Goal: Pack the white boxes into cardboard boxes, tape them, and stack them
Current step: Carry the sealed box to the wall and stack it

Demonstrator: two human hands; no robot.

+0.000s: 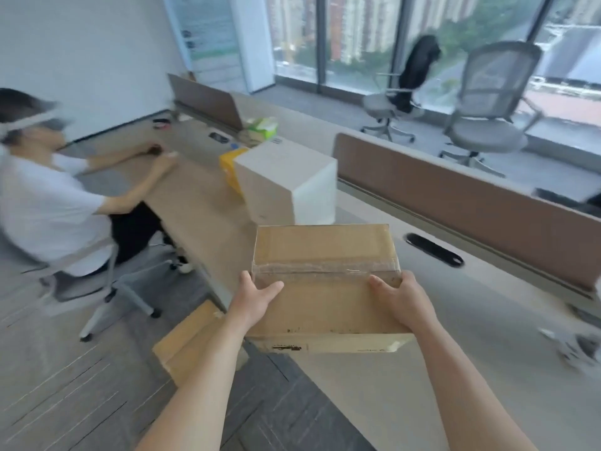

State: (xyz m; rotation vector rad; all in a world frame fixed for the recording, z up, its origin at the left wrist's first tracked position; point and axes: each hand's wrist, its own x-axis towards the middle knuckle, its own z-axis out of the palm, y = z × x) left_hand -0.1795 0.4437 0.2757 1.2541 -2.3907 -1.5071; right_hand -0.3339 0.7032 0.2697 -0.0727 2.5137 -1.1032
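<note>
Stacking step in hand, by the look of it: sealed cardboard box [325,304] gripped from both sides, left hand [257,301] at its left edge, right hand [400,301] at its right edge. Thumbs laid over the top face, fingers [246,280] curled down round the side walls, clamping the box between them. Held at the near edge of the surface [439,369], nearer end overhanging toward the floor; lifted clear or resting there, hard to tell.

Closed on top, with a strip of clear tape [325,267] across the flap seam, wrinkled in places. Plain brown card, dark label print on the near side wall.

Next, probably: carry level and set down squarely, perhaps on or beside the other cardboard box [185,346] low at the left on the floor, with both grips kept even. Upright white box [286,180] further back on the surface, apparently not yet packed.
</note>
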